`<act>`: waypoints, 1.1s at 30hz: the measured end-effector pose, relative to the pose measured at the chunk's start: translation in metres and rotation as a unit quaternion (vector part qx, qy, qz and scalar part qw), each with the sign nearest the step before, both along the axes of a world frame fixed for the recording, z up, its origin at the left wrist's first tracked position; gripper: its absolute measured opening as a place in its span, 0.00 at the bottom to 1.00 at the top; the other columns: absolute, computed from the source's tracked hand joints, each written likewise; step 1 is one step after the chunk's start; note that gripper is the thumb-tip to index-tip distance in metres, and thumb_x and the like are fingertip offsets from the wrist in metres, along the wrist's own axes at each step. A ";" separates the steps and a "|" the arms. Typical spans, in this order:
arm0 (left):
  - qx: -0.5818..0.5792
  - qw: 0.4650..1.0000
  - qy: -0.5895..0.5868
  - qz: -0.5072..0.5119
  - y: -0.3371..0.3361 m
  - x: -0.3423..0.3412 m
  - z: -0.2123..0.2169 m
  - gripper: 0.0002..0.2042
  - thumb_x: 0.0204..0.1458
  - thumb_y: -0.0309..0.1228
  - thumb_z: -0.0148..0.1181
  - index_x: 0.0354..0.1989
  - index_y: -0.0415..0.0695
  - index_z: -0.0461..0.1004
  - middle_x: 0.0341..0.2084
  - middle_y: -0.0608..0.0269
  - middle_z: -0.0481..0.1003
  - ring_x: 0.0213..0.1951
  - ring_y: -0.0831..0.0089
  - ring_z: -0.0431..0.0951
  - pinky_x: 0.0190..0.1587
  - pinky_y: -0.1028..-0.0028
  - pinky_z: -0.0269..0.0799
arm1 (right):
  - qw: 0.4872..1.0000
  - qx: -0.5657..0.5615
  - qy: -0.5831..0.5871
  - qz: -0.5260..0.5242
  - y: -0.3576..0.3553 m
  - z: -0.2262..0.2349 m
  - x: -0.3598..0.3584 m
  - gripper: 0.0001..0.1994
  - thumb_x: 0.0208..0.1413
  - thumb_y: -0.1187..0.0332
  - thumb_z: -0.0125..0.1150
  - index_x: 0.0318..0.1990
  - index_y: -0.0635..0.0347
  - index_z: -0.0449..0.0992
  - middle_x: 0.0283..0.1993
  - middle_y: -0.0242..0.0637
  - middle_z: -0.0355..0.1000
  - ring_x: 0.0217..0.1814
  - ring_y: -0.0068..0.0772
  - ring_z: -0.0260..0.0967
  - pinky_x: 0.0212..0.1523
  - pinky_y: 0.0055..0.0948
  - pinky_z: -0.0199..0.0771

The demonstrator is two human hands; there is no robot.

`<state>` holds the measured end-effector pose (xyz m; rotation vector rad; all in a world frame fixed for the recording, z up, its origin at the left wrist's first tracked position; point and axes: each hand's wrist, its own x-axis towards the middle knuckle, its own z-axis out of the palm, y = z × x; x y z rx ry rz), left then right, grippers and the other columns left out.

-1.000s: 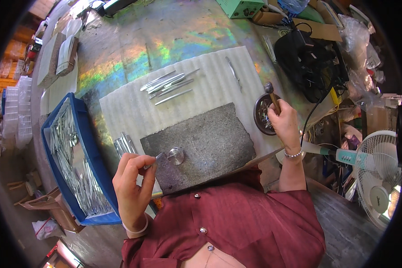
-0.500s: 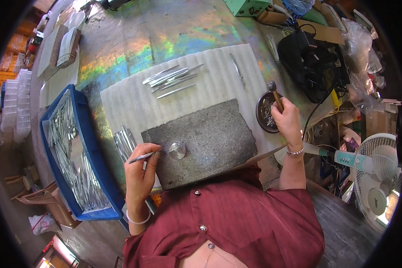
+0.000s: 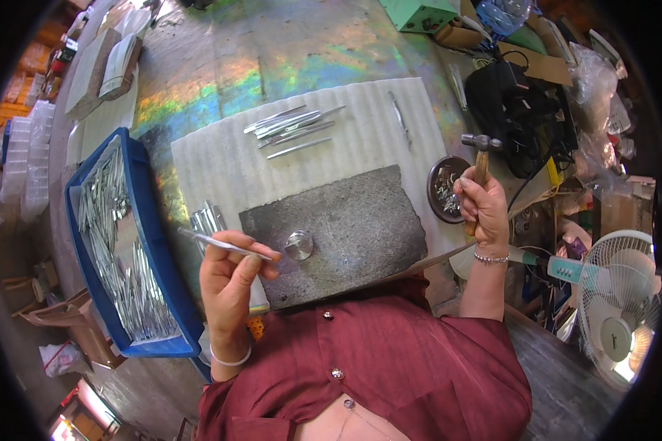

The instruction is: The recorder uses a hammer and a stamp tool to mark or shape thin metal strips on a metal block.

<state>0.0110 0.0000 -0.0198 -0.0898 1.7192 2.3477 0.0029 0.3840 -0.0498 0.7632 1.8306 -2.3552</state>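
My left hand point(image 3: 226, 287) is closed on a slim, silvery metal strip point(image 3: 206, 239), pinched between thumb and fingers. The strip slants past the left edge of a dark stone slab point(image 3: 368, 228). A small round shiny metal disc point(image 3: 299, 245) lies on the slab, just right of my left fingertips. At the right, my right hand point(image 3: 485, 206) grips the wooden handle of a hammer point(image 3: 482, 142), its metal head up and away from the slab. Beside that hand stands a round brown bowl point(image 3: 433, 197) holding small metal bits.
A pile of similar strips point(image 3: 290, 126) and a single one point(image 3: 401, 119) lie on a white foam sheet point(image 3: 213, 162). More strips point(image 3: 207, 218) lie by my left hand. A blue tray point(image 3: 171, 275) full of strips stands left. A black bag point(image 3: 518, 110) and fan point(image 3: 616, 294) are right.
My left hand has lifted and tilted the strip, so more of it shows. My right hand has turned the hammer, whose head now lies crosswise. The whole view has shifted slightly.
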 end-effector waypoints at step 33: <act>0.469 0.837 -0.277 -0.059 0.023 0.009 -0.023 0.07 0.57 0.29 0.55 0.41 0.42 0.70 0.32 0.61 0.76 0.26 0.79 0.75 0.26 0.81 0.73 | 0.930 0.121 0.180 0.295 -0.194 0.054 0.005 0.06 0.55 0.74 0.60 0.35 0.64 0.69 0.26 0.31 0.70 0.23 0.14 0.63 0.23 0.14 0.61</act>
